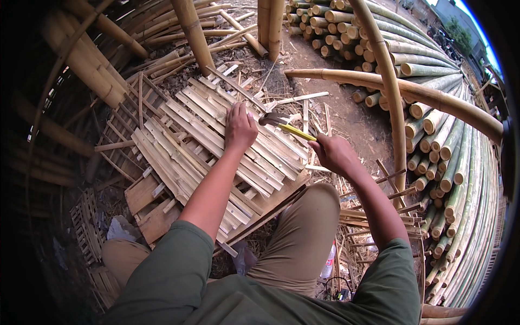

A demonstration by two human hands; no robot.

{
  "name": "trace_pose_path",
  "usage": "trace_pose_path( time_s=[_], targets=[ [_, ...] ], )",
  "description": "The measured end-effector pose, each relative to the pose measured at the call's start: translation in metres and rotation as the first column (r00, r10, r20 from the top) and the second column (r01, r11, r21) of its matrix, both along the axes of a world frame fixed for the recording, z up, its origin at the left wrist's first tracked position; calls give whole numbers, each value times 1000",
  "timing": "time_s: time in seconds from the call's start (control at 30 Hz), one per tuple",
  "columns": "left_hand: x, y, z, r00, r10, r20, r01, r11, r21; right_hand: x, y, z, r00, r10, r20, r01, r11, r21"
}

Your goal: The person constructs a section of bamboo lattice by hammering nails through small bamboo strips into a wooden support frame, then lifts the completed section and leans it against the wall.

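In front of me lies a panel of split bamboo slats (216, 138), laid side by side over crosswise strips. My left hand (240, 128) rests on the panel's far part with its fingers bent down against a slat; whether they pinch something small is hidden. A claw hammer (291, 130) with a yellow-green handle is gripped in my right hand (334, 154), fingers wrapped round the dark grip end. The hammer's head hangs just right of my left fingertips, over the slats. Small dark nail-like dots show along some slats.
Wooden boards (153, 219) support the panel near my knees. Big stacks of bamboo poles (455, 157) fill the right side. A bent bamboo pole (387, 86) stands between, crossed by another pole (433, 98). Bamboo scraps litter the dirt ground (365, 130). A plastic bottle (328, 264) lies by my leg.
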State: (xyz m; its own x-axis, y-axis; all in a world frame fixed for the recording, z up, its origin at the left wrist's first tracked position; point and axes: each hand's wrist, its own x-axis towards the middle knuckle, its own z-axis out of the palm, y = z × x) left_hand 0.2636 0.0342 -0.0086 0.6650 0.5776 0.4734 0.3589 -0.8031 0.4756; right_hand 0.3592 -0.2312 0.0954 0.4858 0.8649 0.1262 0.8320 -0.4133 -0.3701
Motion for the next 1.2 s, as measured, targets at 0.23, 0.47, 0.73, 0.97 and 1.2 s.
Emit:
trace_pose_path(
  time_s=[0.23,0.47,0.73,0.97,1.2],
  targets=[
    [10,-7,5,999,-37,26,37,999,-16,6,-16,-56,999,16,-41,-16,1000,-6],
    [-1,4,-3,1000,15,13,-15,1000,23,0,-4,0,980,20,-199,36,961,274],
    [-2,2,0,1000,6,3,-6,1000,1,2,3,-20,1000,26,6,-25,995,-97],
    [7,-8,3,1000,-26,-1,26,999,-31,11,-16,-37,999,-36,-39,32,994,-105],
    [6,0,-8,982,43,-182,-32,997,64,15,-6,20,993,-92,-74,84,991,-107]
  ],
)
